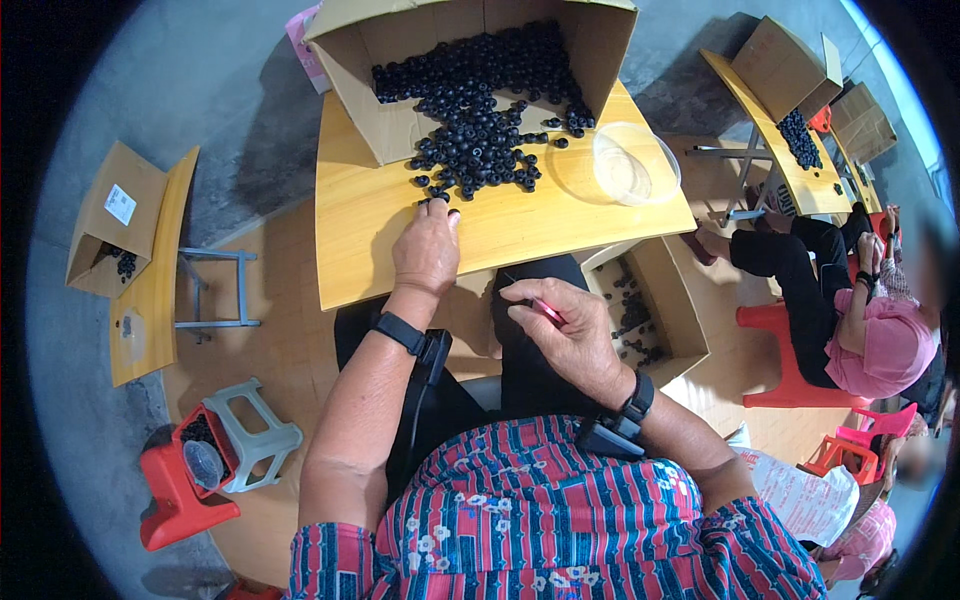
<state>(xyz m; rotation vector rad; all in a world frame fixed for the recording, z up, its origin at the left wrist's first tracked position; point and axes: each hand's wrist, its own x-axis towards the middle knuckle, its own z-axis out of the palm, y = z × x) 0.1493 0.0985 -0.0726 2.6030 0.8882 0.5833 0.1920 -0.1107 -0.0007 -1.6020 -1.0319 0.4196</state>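
On the wooden table (pixel 560 225), a heap of small black round pieces with holes (pixel 475 145) spills out of a cardboard box (pixel 350 60) lying on its side. My left hand (pixel 428 248) is at the near edge of the heap, fingers closed together with a black piece at their tips. Over my lap, my right hand (pixel 572 330) is closed around a thin pink-red tool (pixel 547 311); most of the tool is hidden inside the fist, so its exact kind does not show.
A clear plastic tub (pixel 625 165) stands at the table's right side. Below it an open carton (pixel 680 325) on the floor holds scattered black pieces. Stools (pixel 250 435) and another table (pixel 160 270) are at left. Other people (pixel 880 340) sit at right beside a further table (pixel 780 140).
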